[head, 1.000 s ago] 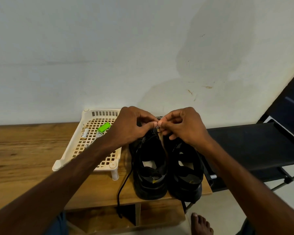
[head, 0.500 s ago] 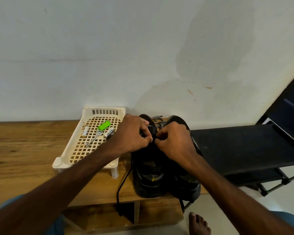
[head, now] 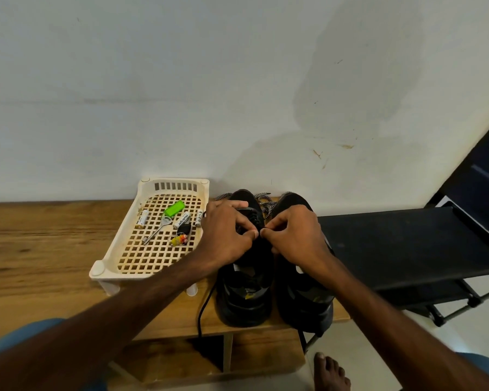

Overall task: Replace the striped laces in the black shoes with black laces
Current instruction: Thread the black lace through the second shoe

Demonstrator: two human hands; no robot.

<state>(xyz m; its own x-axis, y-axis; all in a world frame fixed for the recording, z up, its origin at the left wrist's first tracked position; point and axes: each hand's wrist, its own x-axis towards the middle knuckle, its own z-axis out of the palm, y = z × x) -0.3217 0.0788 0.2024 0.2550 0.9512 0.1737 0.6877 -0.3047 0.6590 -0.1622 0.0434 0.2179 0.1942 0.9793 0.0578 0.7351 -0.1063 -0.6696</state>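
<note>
Your brown wooden table (head: 40, 249) carries a cream plastic lattice tray (head: 141, 263) and, just right of it, two black lace-up shoes (head: 246, 300), toes to the wall. Your left hand (head: 226, 238) curls over the left one's lacing, gripping it. Your right hand (head: 297, 238) pinches thumb to forefinger beside it, on what I cannot tell. The black-and-white striped laces (head: 267, 206) lie loose beyond your fingertips. A thin black lace (head: 202, 309) hangs off the table edge.

left hand (head: 227, 235) and right hand (head: 297, 239) hide the lacing on one black shoe (head: 246, 304) (each grip's contents unclear).
</note>
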